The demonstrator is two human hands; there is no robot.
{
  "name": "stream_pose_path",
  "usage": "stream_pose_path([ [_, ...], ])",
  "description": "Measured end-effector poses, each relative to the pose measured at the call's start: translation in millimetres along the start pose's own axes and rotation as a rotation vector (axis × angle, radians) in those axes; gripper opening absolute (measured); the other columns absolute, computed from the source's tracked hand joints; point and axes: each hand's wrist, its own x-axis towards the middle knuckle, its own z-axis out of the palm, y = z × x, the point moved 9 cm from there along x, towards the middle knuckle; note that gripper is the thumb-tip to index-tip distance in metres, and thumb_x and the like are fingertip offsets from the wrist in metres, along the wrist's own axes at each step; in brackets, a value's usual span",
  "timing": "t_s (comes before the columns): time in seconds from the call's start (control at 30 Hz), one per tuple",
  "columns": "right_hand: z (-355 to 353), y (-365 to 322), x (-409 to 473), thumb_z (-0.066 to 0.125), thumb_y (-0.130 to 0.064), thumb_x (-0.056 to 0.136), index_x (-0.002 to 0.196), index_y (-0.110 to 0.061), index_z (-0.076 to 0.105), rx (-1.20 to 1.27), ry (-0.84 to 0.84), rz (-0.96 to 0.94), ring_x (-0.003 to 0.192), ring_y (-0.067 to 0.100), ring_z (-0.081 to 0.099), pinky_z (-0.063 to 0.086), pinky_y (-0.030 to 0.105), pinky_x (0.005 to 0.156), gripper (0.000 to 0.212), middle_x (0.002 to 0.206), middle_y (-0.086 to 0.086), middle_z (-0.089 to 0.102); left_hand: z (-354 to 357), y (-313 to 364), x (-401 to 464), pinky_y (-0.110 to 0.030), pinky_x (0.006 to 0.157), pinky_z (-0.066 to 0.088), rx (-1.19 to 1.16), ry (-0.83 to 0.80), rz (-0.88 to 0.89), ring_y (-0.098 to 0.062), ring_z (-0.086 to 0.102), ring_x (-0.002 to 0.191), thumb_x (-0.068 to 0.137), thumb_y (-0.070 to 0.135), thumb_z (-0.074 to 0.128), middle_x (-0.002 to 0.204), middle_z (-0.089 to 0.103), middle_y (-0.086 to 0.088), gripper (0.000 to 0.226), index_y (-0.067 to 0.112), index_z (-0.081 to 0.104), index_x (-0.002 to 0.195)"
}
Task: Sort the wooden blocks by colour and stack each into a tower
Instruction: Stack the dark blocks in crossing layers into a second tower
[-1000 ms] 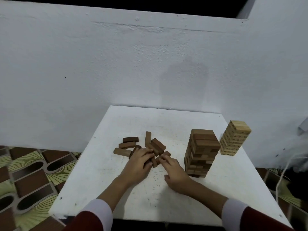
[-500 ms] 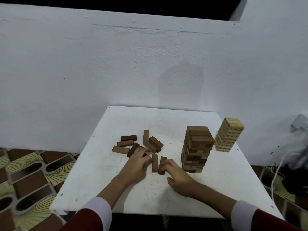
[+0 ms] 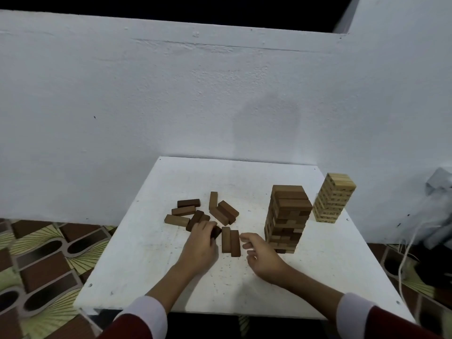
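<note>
White square worktop (image 3: 318, 277) against a white wall. Left of the dark-brown wooden block tower (image 3: 287, 218): loose dark-brown wooden blocks (image 3: 212, 212); a lined-up pair (image 3: 230, 239). Left hand (image 3: 201, 243) apparently pinches a third block; right hand (image 3: 263, 256) hangs loosely spread. Step: assembling a layer; next, a level lift onto the tower.

Beside the brown tower (image 3: 287, 220), the left hand (image 3: 201, 243) covers most of a dark block (image 3: 216, 232), so its grip on it cannot be told, while both sleeves run off the bottom edge.
</note>
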Motion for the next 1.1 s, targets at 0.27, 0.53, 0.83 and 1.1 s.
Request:
stream_pose_path([
  [0.27, -3, -2, -3, 0.057, 0.006, 0.085, 0.129, -0.019, 0.042, 0.082, 0.01, 0.02, 0.112, 0.015, 0.05, 0.046, 0.015, 0.084, 0.052, 0.132, 0.005, 0.042, 16, -2, -9, -0.011, 0.076, 0.046, -0.313, -0.22, -0.075, -0.011, 0.05, 0.102, 0.074, 0.008, 0.069, 0.12, 0.039, 0.014, 0.059, 0.025, 0.045, 0.125],
  [0.53, 3, -8, -7, 0.076, -0.012, 0.076, 0.148, -0.022, 0.017, 0.05, -0.026, -0.021, 0.094, 0.009, 0.049, 0.045, 0.007, 0.067, 0.093, 0.146, -0.002, 0.024, 30, 4, -14, -0.003, 0.083, 0.039, -0.329, -0.434, -0.02, -0.005, 0.044, 0.116, 0.067, 0.008, 0.082, 0.13, 0.041, 0.007, 0.098, 0.021, 0.025, 0.145],
  [0.83, 7, -12, -7, 0.075, -0.013, 0.077, 0.145, -0.021, 0.022, 0.001, -0.041, -0.072, 0.099, 0.01, 0.039, 0.038, 0.006, 0.069, 0.087, 0.134, -0.002, 0.036, 33, 8, -20, -0.009, 0.084, 0.043, -0.386, -0.402, -0.003, -0.005, 0.048, 0.109, 0.062, 0.008, 0.083, 0.117, 0.045, 0.007, 0.098, 0.026, 0.03, 0.141],
  [1.1, 8, -11, -6, 0.074, -0.016, 0.077, 0.146, -0.021, 0.021, -0.023, -0.042, -0.079, 0.119, 0.015, 0.041, 0.043, 0.025, 0.094, 0.086, 0.137, -0.002, 0.037, 34, 7, -23, -0.012, 0.087, 0.046, -0.411, -0.404, -0.054, -0.011, 0.05, 0.112, 0.062, 0.008, 0.083, 0.12, 0.047, 0.011, 0.096, 0.028, 0.031, 0.14],
])
